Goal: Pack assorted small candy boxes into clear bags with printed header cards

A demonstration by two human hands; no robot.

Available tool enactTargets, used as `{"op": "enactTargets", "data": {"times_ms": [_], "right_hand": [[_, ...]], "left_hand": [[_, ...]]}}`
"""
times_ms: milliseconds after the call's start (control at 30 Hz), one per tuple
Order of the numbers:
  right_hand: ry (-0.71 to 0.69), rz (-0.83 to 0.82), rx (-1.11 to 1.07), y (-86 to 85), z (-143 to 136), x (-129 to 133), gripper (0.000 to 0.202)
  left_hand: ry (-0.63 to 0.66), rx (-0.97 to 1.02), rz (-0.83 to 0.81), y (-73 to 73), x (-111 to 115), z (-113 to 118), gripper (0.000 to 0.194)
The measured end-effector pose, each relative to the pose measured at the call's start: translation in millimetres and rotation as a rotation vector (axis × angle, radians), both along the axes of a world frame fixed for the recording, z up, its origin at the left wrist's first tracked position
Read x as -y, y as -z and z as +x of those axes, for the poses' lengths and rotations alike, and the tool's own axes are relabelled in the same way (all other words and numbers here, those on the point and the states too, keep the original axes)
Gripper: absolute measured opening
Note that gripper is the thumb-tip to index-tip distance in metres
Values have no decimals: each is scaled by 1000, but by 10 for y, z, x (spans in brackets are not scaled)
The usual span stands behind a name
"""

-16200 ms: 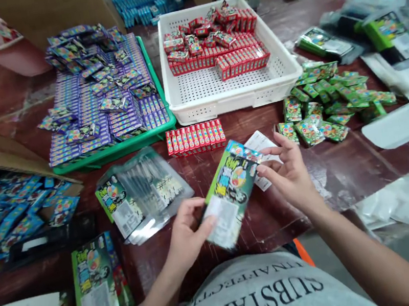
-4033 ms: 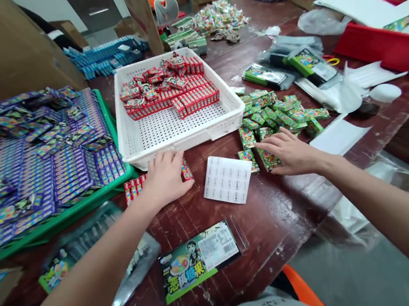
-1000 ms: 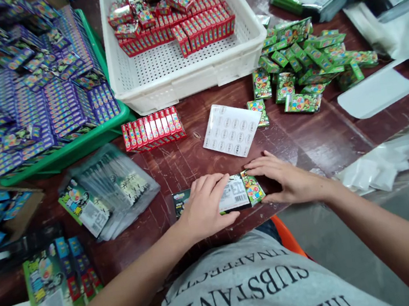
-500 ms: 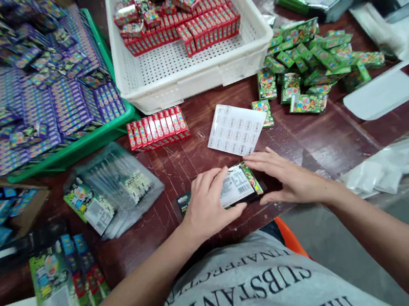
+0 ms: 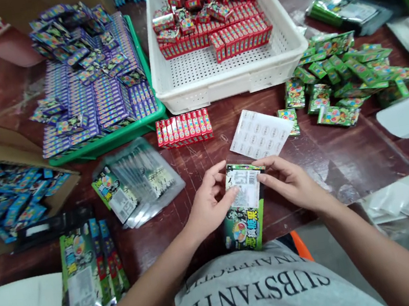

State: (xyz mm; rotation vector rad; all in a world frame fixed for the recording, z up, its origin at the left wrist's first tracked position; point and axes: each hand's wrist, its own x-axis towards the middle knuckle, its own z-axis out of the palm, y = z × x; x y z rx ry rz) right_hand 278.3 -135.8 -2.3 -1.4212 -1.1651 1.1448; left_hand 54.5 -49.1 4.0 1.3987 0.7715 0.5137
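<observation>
A green and black printed packet (image 5: 245, 213) with a white barcode label is held between my two hands, close to my shirt. My left hand (image 5: 211, 198) pinches its left edge, thumb across the label. On the other side my right hand (image 5: 284, 181) grips the top right corner, thumb near the barcode. A thin green strip shows along the packet's far edge; what lies inside is hidden. Just beyond my hands lies a white sheet of round stickers (image 5: 261, 132). A row of small red boxes (image 5: 184, 128) stands left of the sheet.
Behind are a white basket (image 5: 213, 89) of red boxes and a green tray (image 5: 110, 146) heaped with purple boxes. Green boxes (image 5: 335, 70) lie piled right. Fanned clear pouches (image 5: 142, 181), filled packets (image 5: 82, 276) and a carton (image 5: 5, 145) of blue boxes are left.
The packet has turned from lying crosswise on the table to pointing lengthwise toward me. Both hands now pinch its far end. The view has shifted left.
</observation>
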Motion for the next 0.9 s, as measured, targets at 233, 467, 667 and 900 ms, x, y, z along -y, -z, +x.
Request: {"op": "enactTargets", "data": {"times_ms": [233,467,667,900], "right_hand": [[-121,52,84,-91,-245,-148,26],[216,12,-156,62,-558,-143,30],[174,85,6,-10,-573,-252,11],[83,61,46,-189,-513,-309,19]], "left_hand": [[67,-23,21,-12,-232,-308,32],[-95,3,166,30,-394,-349,15],[-167,44,-39,0,-452,-334,28],[-40,-70,-5,-150,-555,-392,16]]}}
